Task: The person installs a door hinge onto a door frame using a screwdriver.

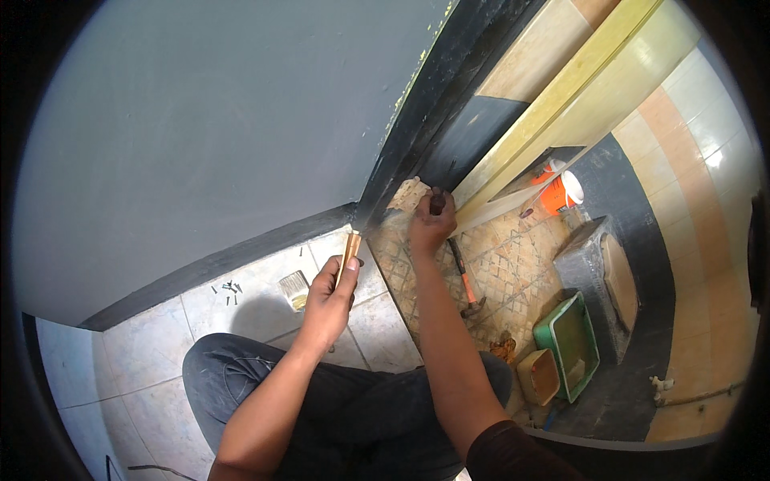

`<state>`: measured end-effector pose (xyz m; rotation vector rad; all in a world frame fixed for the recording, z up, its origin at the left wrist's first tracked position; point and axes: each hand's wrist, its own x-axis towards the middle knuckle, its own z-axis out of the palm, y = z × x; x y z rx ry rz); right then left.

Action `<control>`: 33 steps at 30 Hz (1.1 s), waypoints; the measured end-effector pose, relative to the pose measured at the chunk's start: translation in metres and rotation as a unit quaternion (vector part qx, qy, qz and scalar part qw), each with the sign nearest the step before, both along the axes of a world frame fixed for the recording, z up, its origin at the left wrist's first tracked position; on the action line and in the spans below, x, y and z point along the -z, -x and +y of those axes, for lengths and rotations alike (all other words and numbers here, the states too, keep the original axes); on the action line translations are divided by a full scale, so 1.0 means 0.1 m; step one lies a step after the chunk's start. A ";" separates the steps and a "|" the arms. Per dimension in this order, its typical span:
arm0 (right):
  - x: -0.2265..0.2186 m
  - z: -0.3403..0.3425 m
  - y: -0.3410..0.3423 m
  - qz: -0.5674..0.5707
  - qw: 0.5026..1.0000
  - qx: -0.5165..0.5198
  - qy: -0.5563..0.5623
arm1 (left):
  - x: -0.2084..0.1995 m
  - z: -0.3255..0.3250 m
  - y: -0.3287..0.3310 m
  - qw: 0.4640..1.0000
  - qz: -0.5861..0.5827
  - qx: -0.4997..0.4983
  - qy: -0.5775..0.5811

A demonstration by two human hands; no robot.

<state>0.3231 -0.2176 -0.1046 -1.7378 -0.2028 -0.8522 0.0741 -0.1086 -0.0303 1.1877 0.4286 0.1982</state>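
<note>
My left hand is closed round an upright light-brown wooden handle; what tool it belongs to does not show. My right hand reaches to the foot of the door frame, its fingers curled and darkened with dirt. Whatever it grips, if anything, is hidden. Right beside it, a rough pale broken patch shows at the base of the dark frame. Below my right hand lies a claw hammer with an orange and black handle, on the patterned tiles.
Several screws and a small ridged grey and yellow item lie on the white tiles to the left. A yellowish door slants at the right. Beyond it are an orange-white bucket, a green tub and a tan container.
</note>
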 end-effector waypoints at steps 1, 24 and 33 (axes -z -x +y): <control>-0.03 0.00 0.03 0.022 1.000 -0.010 0.018 | 0.01 0.00 0.01 1.000 -0.001 -0.002 -0.003; -0.09 -0.09 0.21 0.120 0.991 -0.006 0.054 | 0.05 0.09 0.12 0.998 -0.005 -0.037 -0.055; -0.11 -0.27 0.52 0.052 0.997 -0.058 -0.017 | -0.05 0.07 0.09 0.997 -0.074 -0.020 -0.012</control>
